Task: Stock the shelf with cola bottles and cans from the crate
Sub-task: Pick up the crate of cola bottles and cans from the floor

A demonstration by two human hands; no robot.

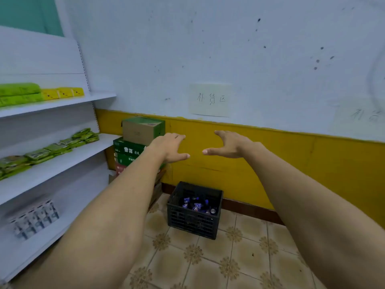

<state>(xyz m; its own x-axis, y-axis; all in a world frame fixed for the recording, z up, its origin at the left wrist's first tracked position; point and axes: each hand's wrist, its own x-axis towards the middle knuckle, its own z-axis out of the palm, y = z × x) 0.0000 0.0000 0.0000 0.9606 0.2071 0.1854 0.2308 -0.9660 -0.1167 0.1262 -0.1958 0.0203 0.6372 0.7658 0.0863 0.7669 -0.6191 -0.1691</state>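
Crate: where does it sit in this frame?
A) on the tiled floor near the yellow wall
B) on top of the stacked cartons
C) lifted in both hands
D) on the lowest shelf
A: the black crate stands on the tiled floor near the foot of the yellow wall, while the left hand and right hand are held out empty in front of the wall.

Crate (193, 223) contents too small, blurred
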